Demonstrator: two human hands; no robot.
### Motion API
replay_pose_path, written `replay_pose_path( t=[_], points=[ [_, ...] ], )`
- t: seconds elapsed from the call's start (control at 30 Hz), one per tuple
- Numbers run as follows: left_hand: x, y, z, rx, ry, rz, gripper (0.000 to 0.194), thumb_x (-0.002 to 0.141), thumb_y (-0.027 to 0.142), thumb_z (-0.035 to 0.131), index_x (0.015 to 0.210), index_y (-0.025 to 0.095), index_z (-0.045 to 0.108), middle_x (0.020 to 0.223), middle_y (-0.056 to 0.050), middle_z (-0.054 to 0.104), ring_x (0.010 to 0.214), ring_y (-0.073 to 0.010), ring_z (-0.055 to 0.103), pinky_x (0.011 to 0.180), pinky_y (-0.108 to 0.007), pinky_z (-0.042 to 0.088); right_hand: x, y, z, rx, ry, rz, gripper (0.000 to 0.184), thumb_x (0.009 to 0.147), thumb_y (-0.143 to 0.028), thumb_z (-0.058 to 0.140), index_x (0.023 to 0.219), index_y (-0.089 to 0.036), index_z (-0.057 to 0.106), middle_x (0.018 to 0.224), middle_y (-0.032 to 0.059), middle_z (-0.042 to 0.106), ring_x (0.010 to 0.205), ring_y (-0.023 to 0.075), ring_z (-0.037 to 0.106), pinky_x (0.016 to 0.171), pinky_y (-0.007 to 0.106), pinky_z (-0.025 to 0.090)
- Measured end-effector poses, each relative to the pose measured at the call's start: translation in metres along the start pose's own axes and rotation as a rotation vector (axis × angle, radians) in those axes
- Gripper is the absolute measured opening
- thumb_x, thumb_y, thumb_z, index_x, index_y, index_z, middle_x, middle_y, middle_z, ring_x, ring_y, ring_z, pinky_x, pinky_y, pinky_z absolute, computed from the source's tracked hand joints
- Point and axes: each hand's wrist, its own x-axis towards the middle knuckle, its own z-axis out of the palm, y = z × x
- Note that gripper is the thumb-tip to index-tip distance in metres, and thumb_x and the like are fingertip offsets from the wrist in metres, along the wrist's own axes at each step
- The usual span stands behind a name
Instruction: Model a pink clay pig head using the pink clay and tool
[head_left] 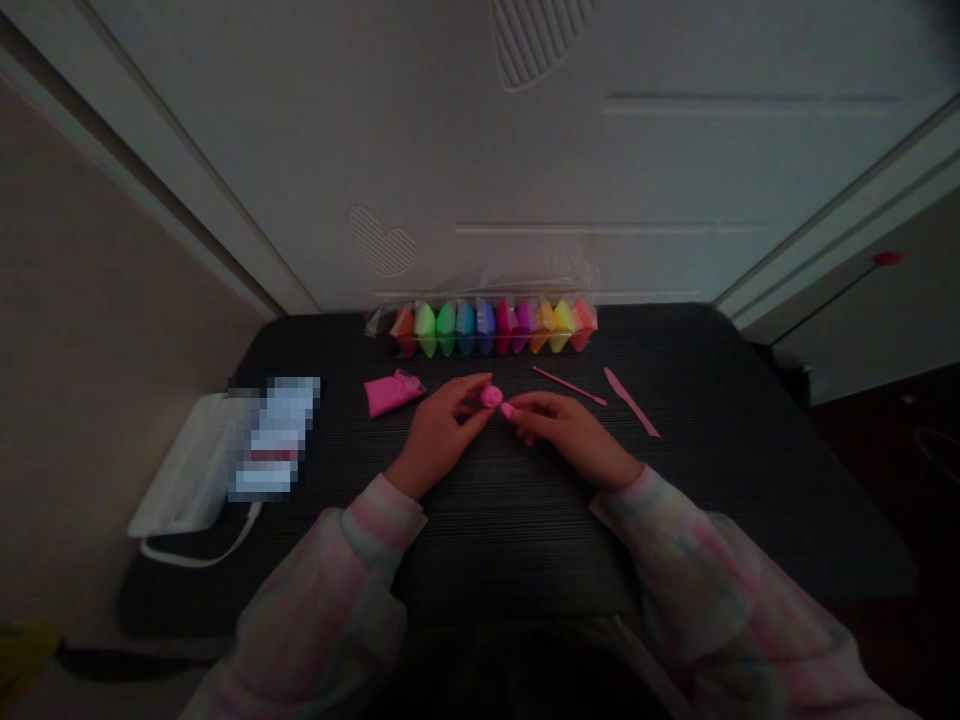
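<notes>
Between the thumb and fingers of my left hand (pixel 442 430) is a small round lump of pink modelling clay (pixel 491 396), its surface looking folded. My right hand (pixel 559 425) pinches a smaller pink clay piece (pixel 508 411) at its fingertips, close beside the lump; I cannot tell whether the two touch. A pink clay packet (pixel 391 393) lies left of my left hand. To the right of my right hand rest a thin pink modelling stick (pixel 570 385) and a pink plastic clay knife (pixel 631 402).
A clear bag of several coloured clay packets (pixel 485 328) stands along the back of the dark table (pixel 517 550), against a white panel. At the left lie a white box-like device (pixel 184 475) and a blurred-out phone (pixel 276 440) with a white cable (pixel 202 562).
</notes>
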Motion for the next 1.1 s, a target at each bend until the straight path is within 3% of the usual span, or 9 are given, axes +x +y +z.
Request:
replay_pose_path(
  t=[0.3, 0.77, 1.1],
  points=[
    [-0.0001, -0.0005, -0.0001, -0.075, 0.000, -0.019, 0.026, 0.072, 0.018, 0.057, 0.097, 0.017, 0.054, 0.096, -0.004, 0.059, 0.084, -0.0124, 0.058, 0.074, -0.026, 0.050, 0.0019, 0.0086, 0.0009, 0.225, -0.038, 0.062, 0.019, 0.070, -0.031, 0.061, 0.082, -0.016, 0.062, 0.073, -0.0008, 0.057, 0.062, 0.0060, 0.050, 0.054, 0.019, 0.037],
    [-0.0002, -0.0033, -0.0015, -0.082, 0.010, 0.028, 0.027, 0.072, 0.019, 0.057, 0.099, 0.019, 0.056, 0.101, -0.004, 0.058, 0.086, -0.0122, 0.057, 0.074, -0.025, 0.049, 0.0020, 0.0080, 0.0015, 0.211, -0.033, 0.038, 0.021, 0.069, -0.030, 0.062, 0.084, -0.016, 0.061, 0.073, -0.0005, 0.057, 0.062, 0.0072, 0.050, 0.054, 0.021, 0.037],
    [-0.0003, 0.0002, -0.0022, -0.069, -0.003, -0.016, 0.029, 0.073, 0.022, 0.056, 0.102, 0.019, 0.055, 0.104, -0.005, 0.059, 0.087, -0.0139, 0.058, 0.078, -0.029, 0.049, 0.0004, 0.0064, 0.0025, 0.170, -0.031, 0.035, 0.024, 0.068, -0.033, 0.062, 0.084, -0.016, 0.058, 0.066, -0.0026, 0.055, 0.055, 0.0066, 0.047, 0.053, 0.022, 0.036]
  ],
)
